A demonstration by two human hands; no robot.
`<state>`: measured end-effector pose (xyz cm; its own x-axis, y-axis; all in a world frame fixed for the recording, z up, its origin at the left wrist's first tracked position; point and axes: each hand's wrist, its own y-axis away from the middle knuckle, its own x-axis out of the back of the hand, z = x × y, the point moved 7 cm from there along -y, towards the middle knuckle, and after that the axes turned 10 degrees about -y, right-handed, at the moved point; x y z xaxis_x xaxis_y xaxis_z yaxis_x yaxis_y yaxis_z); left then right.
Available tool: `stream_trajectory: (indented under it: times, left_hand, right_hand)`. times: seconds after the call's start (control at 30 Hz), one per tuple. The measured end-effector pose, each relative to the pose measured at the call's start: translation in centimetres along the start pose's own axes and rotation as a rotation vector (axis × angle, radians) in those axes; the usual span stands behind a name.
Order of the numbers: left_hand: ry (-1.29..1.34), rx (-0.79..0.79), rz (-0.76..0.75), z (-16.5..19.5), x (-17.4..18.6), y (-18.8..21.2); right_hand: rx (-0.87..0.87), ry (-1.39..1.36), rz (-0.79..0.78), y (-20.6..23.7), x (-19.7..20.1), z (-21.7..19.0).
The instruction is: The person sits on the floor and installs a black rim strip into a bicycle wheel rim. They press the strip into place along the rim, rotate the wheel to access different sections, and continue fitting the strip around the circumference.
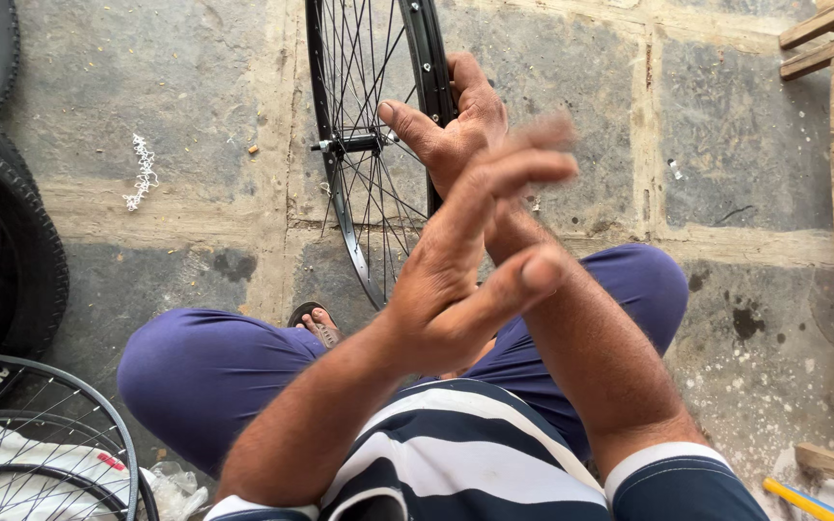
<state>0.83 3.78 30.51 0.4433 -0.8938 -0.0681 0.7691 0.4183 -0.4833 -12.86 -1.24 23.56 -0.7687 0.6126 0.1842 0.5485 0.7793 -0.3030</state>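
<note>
Concrete floor (pixel 745 145), stained and cracked, carries a black spoked bicycle wheel (pixel 335 174) standing upright at the far centre. Right hand (pixel 456 121) is closed around its rim; left hand (pixel 465 270), blurred, hangs open and empty nearer. Knobbly tyres (pixel 21 241) lean left.

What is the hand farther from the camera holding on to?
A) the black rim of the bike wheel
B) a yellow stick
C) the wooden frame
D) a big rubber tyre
A: the right hand has its fingers wrapped around the black rim of the spoked bike wheel standing upright on the stone floor, while the left hand is open and empty.
</note>
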Motion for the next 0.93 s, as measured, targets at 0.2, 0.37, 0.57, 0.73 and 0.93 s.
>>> stream_trajectory:
  times: [0.2,0.37,0.57,0.73,0.93]
  left_hand:
    - [0.065,0.317,-0.587,-3.9,-2.9,1.3]
    - [0.156,-0.051,-0.107,-2.0,0.3,0.4]
    - [0.085,0.020,-0.419,-2.4,-3.1,0.3]
    - [0.013,-0.222,0.073,-0.8,0.0,0.6]
    - [0.069,0.262,0.529,-8.8,7.8,4.1]
  right_hand:
    - [-0.003,0.034,-0.006,0.0,0.1,0.3]
    - [-0.070,0.047,0.045,0.3,0.5,0.5]
    - [-0.007,0.107,-0.006,0.4,-0.2,-0.7]
    - [-0.054,0.129,-0.013,0.3,-0.1,0.1]
    - [-0.123,-0.053,-0.080,-0.3,0.6,1.4]
